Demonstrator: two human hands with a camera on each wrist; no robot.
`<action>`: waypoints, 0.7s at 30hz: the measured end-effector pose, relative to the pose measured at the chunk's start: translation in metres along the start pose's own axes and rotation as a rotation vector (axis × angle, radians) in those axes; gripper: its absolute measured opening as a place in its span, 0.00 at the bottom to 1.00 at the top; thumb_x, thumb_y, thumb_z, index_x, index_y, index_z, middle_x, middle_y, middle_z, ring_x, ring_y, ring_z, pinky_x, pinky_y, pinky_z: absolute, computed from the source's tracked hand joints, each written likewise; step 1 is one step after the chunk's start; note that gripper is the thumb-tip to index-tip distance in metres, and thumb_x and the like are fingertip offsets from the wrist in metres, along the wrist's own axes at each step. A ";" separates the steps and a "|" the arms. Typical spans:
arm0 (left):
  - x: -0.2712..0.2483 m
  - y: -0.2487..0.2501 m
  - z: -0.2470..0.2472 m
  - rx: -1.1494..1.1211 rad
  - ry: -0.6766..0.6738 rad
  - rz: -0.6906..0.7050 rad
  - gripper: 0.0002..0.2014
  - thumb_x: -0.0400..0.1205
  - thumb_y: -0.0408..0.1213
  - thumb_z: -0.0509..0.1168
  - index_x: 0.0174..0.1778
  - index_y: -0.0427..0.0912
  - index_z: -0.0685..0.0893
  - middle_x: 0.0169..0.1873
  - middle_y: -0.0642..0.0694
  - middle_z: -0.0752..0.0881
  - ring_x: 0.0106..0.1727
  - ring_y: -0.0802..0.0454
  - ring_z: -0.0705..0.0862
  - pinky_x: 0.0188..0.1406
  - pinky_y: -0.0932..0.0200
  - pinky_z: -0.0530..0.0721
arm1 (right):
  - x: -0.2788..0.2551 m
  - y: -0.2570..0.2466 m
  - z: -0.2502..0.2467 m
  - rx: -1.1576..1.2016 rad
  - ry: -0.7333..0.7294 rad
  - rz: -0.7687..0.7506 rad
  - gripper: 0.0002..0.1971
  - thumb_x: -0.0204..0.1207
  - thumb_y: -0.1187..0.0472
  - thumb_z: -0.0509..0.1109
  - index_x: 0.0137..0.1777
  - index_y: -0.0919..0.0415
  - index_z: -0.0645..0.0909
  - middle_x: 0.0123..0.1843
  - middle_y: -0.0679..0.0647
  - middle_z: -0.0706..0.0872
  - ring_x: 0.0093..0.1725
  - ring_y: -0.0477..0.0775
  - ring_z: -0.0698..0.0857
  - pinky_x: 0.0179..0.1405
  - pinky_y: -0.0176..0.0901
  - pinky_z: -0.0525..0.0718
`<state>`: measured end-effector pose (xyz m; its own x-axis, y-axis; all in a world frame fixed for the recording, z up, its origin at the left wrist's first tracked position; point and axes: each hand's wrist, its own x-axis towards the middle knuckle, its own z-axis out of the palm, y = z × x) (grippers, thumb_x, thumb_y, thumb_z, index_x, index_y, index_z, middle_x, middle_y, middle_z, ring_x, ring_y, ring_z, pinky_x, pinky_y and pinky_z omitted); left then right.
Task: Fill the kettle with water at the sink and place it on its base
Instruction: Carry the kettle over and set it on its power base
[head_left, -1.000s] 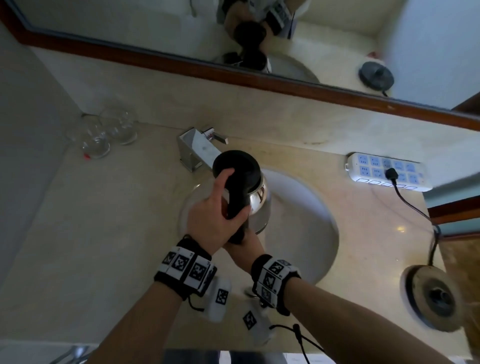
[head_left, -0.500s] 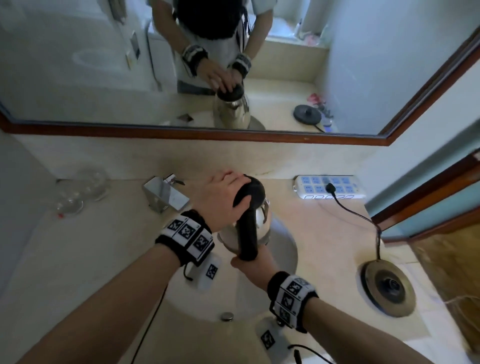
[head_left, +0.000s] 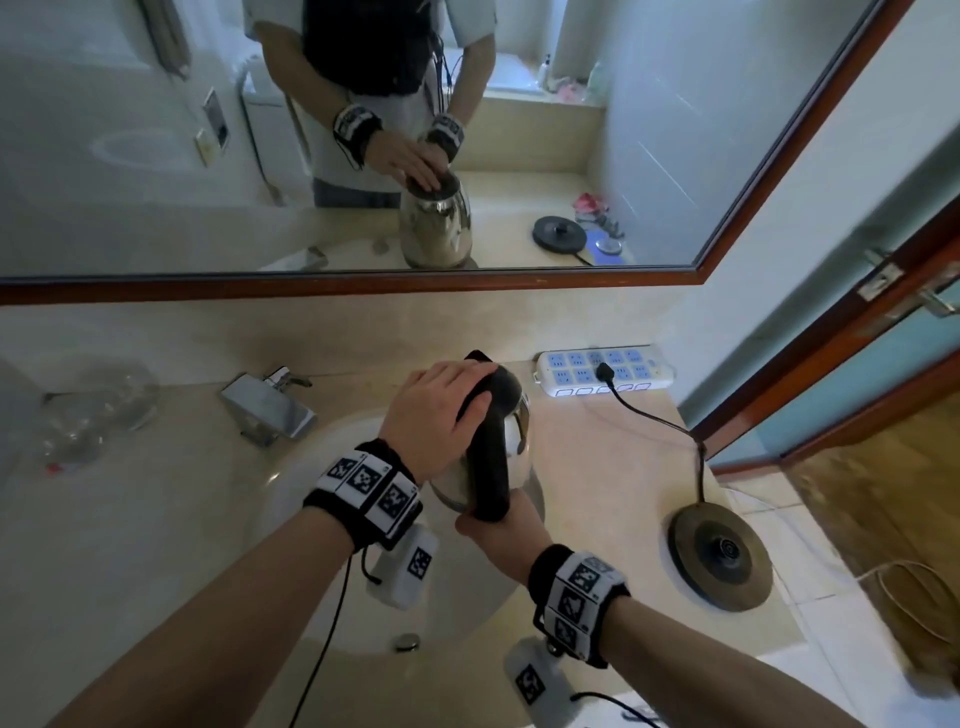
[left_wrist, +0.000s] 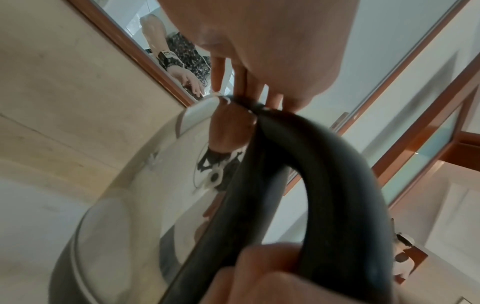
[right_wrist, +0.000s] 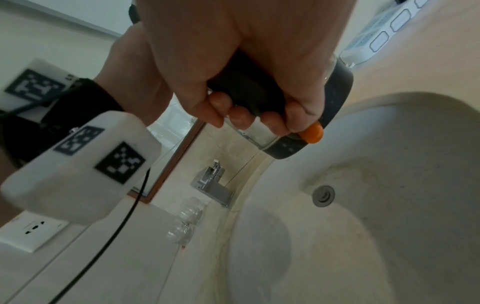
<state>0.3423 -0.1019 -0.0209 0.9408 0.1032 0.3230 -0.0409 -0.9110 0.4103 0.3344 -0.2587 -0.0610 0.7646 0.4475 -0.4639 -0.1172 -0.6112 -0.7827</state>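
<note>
Lifted away from the faucet, the shiny steel kettle (head_left: 519, 431) hangs over the round basin (head_left: 291, 499) — right hand (head_left: 498, 525) curled round its black handle, left hand (head_left: 441, 410) flat on the lid.

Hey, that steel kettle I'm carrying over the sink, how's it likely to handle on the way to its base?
The kettle probably feels rigid: shiny metal body. The right hand grips the very bottom of the handle, so it may want to tip. The left hand resting on the lid likely steadies it. Water weight cannot be seen.

One kettle (head_left: 511, 436), one base (head_left: 719, 556), one faucet (head_left: 270, 408), one power strip (head_left: 605, 371), two hands (head_left: 441, 410).
</note>
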 end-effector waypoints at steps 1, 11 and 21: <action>0.000 0.000 0.002 -0.040 -0.025 0.001 0.25 0.84 0.50 0.48 0.75 0.50 0.74 0.70 0.51 0.81 0.71 0.52 0.77 0.72 0.53 0.71 | 0.001 0.002 -0.002 0.000 0.010 0.005 0.18 0.69 0.65 0.73 0.26 0.55 0.67 0.26 0.50 0.72 0.24 0.49 0.71 0.24 0.37 0.67; -0.014 0.007 0.023 -0.951 -0.060 -1.067 0.23 0.85 0.50 0.56 0.33 0.35 0.81 0.23 0.40 0.87 0.27 0.44 0.80 0.32 0.56 0.74 | 0.004 -0.013 -0.044 0.142 0.177 -0.063 0.12 0.67 0.66 0.76 0.28 0.59 0.76 0.28 0.54 0.76 0.29 0.52 0.74 0.34 0.42 0.73; 0.001 0.111 0.062 -1.874 -0.673 -1.266 0.39 0.82 0.63 0.49 0.74 0.29 0.72 0.65 0.30 0.80 0.59 0.36 0.81 0.61 0.39 0.76 | -0.020 -0.017 -0.105 0.327 0.404 -0.008 0.14 0.65 0.68 0.74 0.22 0.56 0.77 0.20 0.51 0.79 0.26 0.55 0.79 0.31 0.45 0.79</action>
<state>0.3597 -0.2273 -0.0275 0.6592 -0.3415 -0.6700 0.6433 0.7174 0.2673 0.3871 -0.3259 0.0052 0.9423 0.1243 -0.3107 -0.2528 -0.3442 -0.9042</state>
